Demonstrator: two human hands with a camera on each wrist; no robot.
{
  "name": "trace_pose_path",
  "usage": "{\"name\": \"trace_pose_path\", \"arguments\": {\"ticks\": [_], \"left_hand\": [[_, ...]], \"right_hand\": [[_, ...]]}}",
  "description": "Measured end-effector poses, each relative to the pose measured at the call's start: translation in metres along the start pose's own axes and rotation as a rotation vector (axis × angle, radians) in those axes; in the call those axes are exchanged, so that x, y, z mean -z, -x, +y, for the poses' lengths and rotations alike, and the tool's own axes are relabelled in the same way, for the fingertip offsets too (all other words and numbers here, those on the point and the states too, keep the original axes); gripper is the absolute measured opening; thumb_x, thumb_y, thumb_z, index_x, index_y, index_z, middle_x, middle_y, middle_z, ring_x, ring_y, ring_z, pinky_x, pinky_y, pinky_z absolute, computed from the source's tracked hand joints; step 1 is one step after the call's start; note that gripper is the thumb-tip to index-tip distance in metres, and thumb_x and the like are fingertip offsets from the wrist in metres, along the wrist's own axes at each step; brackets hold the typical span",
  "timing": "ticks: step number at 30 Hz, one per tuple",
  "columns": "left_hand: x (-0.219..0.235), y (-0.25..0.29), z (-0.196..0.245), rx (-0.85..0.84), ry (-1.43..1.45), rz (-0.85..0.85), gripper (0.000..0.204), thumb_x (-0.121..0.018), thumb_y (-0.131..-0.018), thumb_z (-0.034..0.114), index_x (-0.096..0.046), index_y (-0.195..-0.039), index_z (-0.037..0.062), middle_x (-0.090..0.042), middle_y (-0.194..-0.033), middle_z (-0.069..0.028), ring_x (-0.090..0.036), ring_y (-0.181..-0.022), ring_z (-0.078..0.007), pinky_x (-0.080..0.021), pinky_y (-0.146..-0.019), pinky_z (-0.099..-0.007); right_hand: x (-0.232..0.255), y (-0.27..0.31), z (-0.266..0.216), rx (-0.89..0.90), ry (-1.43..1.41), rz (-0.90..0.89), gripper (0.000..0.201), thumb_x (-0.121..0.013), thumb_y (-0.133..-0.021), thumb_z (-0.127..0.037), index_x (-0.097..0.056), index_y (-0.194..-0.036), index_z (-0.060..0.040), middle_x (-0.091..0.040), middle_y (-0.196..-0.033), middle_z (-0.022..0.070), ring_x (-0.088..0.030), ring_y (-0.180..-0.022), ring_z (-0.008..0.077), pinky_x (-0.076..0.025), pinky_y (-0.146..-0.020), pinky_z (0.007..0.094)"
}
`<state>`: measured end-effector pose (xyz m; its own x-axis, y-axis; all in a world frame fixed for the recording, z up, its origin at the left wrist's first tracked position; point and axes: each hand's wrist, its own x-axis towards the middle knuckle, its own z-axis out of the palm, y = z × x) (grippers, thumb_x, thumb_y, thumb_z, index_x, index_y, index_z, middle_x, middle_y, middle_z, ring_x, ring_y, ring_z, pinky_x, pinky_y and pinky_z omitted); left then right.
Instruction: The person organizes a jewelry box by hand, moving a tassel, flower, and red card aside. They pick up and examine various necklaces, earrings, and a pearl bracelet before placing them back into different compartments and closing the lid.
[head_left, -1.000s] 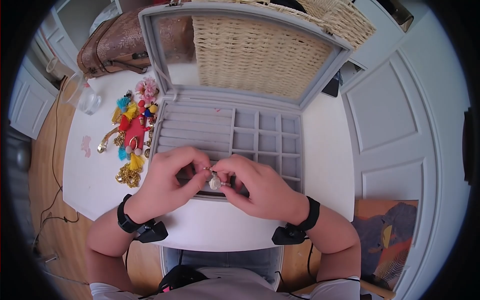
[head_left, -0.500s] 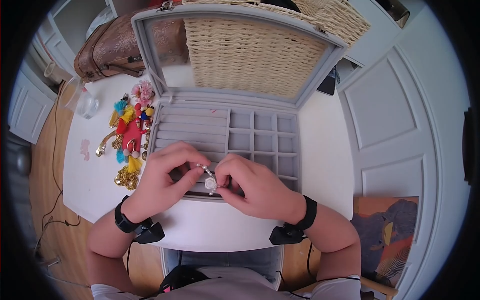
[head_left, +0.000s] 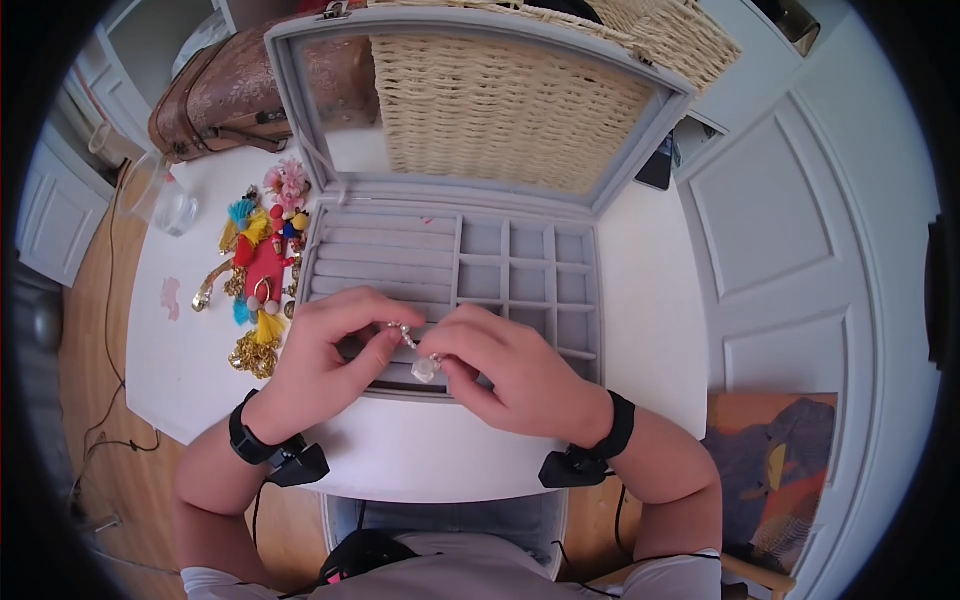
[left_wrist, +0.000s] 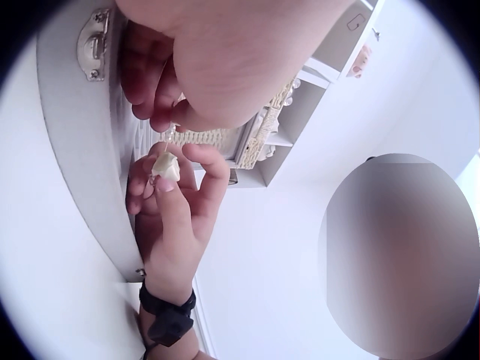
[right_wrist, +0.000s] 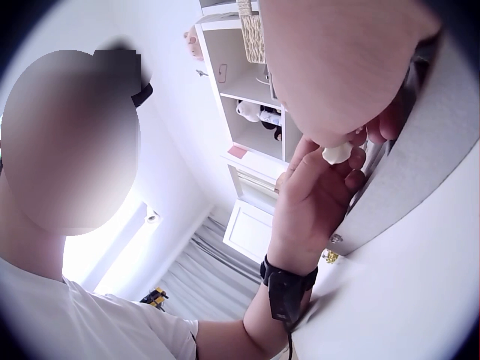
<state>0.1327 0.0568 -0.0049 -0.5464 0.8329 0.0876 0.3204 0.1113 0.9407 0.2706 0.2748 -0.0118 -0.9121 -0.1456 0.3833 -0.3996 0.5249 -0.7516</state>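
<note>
A beaded pearl bracelet (head_left: 407, 338) with a white rose charm (head_left: 424, 371) is strung between both hands, over the front of a grey velvet jewelry box (head_left: 388, 253). My left hand (head_left: 335, 345) pinches one end between thumb and forefinger. Beside the rose, my right hand (head_left: 515, 368) grips the other end with its thumb and fingers. Close up in the left wrist view, the rose charm (left_wrist: 166, 168) sits by the right thumb. It shows as a pale lump (right_wrist: 337, 154) near the fingertips in the right wrist view.
The box's glass lid (head_left: 350, 150) stands raised, with a woven basket (head_left: 500, 110) behind it. Left of the box lies a pile of colourful tassel jewelry (head_left: 262, 265) and gold chain (head_left: 254, 356). Plastic cups (head_left: 175, 212) and a brown suitcase (head_left: 265, 95) stand farther back.
The rose charm turned to face up more, then tilted again beside the right fingers. Both hands have parted slightly, and the bracelet strand shows between them. The head view has shifted a little.
</note>
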Motion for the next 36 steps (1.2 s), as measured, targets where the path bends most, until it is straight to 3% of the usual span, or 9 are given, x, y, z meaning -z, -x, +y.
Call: {"name": "trace_pose_path", "arguments": {"ticks": [3,5,7,13,15,21,36], "left_hand": [[0.002,0.000,0.001,-0.023,-0.033,-0.026,0.025,-0.065,-0.101,-0.008,-0.075,-0.123,-0.0015,-0.072,-0.112,-0.0101,-0.070,-0.099,-0.0145,-0.058,-0.084,-0.0287],[0.000,0.000,0.000,-0.011,-0.027,-0.027,0.025,-0.065,-0.100,-0.007,-0.074,-0.122,-0.0013,-0.071,-0.111,-0.0097,-0.070,-0.098,-0.0134,-0.058,-0.082,-0.0283],[-0.005,-0.001,-0.003,-0.054,0.003,0.055,0.021,-0.071,-0.096,-0.004,-0.077,-0.116,0.0001,-0.074,-0.100,-0.0085,-0.071,-0.080,-0.0133,-0.057,-0.070,-0.0262],[-0.006,0.000,-0.006,-0.027,0.023,0.071,0.015,-0.074,-0.095,-0.002,-0.074,-0.110,0.0010,-0.073,-0.098,-0.0064,-0.069,-0.079,-0.0117,-0.055,-0.069,-0.0253],[-0.007,0.001,-0.008,-0.023,0.039,0.073,0.014,-0.074,-0.095,-0.002,-0.073,-0.108,0.0014,-0.072,-0.097,-0.0057,-0.068,-0.079,-0.0111,-0.054,-0.068,-0.0252],[-0.006,0.000,-0.007,-0.039,0.013,0.085,0.013,-0.073,-0.095,-0.003,-0.068,-0.105,0.0027,-0.069,-0.098,-0.0042,-0.066,-0.081,-0.0105,-0.053,-0.068,-0.0250],[-0.005,-0.002,0.003,-0.110,-0.095,0.041,0.014,-0.068,-0.097,-0.005,-0.074,-0.109,0.0003,-0.071,-0.100,-0.0092,-0.071,-0.082,-0.0171,-0.056,-0.069,-0.0277]], "right_hand": [[-0.004,0.004,0.002,-0.129,-0.095,0.014,0.020,-0.068,-0.097,0.009,-0.062,-0.110,-0.0050,-0.064,-0.110,0.0083,-0.068,-0.079,0.0185,-0.058,-0.067,0.0313],[-0.003,0.004,0.003,-0.117,-0.088,-0.001,0.020,-0.068,-0.097,0.008,-0.061,-0.110,-0.0051,-0.064,-0.110,0.0083,-0.068,-0.079,0.0188,-0.058,-0.067,0.0307],[-0.001,0.003,0.004,-0.107,-0.079,-0.013,0.019,-0.069,-0.097,0.007,-0.060,-0.109,-0.0052,-0.064,-0.109,0.0082,-0.068,-0.079,0.0191,-0.058,-0.066,0.0300],[-0.002,0.002,0.004,-0.023,-0.027,-0.031,0.020,-0.071,-0.098,0.005,-0.059,-0.111,-0.0039,-0.063,-0.109,0.0092,-0.069,-0.081,0.0193,-0.059,-0.066,0.0300],[-0.003,0.003,-0.001,-0.160,-0.121,-0.014,0.018,-0.069,-0.095,0.005,-0.058,-0.106,-0.0032,-0.060,-0.106,0.0124,-0.065,-0.084,0.0332,-0.054,-0.074,0.0422],[0.000,0.000,0.000,-0.054,-0.030,-0.024,0.017,-0.069,-0.094,0.006,-0.059,-0.105,-0.0023,-0.060,-0.109,0.0127,-0.065,-0.087,0.0334,-0.054,-0.077,0.0429],[-0.001,0.001,0.001,-0.092,-0.028,-0.043,0.018,-0.074,-0.094,0.002,-0.057,-0.098,-0.0024,-0.059,-0.101,0.0116,-0.065,-0.084,0.0320,-0.055,-0.074,0.0418]]}}
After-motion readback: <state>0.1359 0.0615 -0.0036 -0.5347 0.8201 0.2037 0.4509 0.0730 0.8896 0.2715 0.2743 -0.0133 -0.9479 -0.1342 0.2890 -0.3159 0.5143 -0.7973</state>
